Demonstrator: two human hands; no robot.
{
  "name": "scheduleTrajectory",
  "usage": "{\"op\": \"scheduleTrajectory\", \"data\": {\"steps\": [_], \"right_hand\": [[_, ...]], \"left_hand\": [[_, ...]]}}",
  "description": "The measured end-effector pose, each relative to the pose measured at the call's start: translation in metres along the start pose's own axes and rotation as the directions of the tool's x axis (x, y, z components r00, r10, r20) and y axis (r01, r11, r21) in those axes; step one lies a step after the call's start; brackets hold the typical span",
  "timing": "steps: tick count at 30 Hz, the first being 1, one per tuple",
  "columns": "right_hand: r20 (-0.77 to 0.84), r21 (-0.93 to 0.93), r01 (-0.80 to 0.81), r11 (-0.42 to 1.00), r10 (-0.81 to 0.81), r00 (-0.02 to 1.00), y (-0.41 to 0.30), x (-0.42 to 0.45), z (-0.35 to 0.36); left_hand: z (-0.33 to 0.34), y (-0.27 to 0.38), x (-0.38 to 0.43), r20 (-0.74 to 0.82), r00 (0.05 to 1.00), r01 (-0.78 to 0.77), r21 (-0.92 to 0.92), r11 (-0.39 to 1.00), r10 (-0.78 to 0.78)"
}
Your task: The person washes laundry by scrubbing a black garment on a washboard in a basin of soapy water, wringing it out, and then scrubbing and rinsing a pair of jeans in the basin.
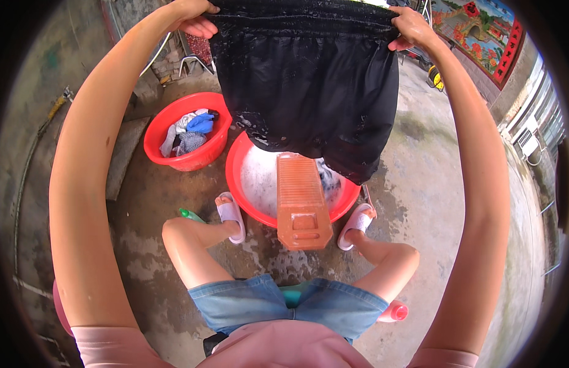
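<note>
Stretched between my raised hands hangs a wet black garment (307,87) with a gathered elastic waistband and patches of suds. My left hand (194,17) grips one end of the waistband, and my right hand (411,27) pinches the other end. Below the cloth stands a red plastic basin (254,212) filled with soapy foam. Dark cloth (329,179) shows in its water at the right. An orange-brown washboard (300,193) leans over the near rim, its ridged part in the basin. The garment hides the basin's far side.
Left of the foam basin is a second red basin (187,162) holding several clothes (190,131). A green bottle (191,215) lies by my left leg, a pink bottle (395,312) by my right thigh. A brush (367,195) lies near my right slipper (355,225). The concrete floor (422,184) is wet in places.
</note>
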State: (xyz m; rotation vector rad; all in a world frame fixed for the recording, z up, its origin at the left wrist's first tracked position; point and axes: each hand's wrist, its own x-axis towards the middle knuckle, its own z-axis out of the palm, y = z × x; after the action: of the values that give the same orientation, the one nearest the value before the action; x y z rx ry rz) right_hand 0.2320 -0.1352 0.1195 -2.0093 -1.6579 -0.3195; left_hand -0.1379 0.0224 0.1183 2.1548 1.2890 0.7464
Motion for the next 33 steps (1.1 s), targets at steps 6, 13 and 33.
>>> {"op": "scheduleTrajectory", "data": {"steps": [6,13,33], "right_hand": [[0.26,0.646,-0.226,0.729,0.068,0.963,-0.054,-0.011,0.013],[0.118,0.973,-0.06,0.224,-0.254,0.96,-0.095,-0.058,0.02],[0.328,0.571,-0.614,0.546,0.534,0.779,0.11,-0.222,0.103]], "left_hand": [[0.049,0.046,-0.027,0.401,0.834,-0.025,-0.659,0.751,0.38],[0.088,0.069,-0.098,0.273,0.887,-0.151,-0.591,0.792,0.373],[-0.032,-0.121,0.056,-0.453,0.869,-0.313,-0.19,0.931,0.199]]}}
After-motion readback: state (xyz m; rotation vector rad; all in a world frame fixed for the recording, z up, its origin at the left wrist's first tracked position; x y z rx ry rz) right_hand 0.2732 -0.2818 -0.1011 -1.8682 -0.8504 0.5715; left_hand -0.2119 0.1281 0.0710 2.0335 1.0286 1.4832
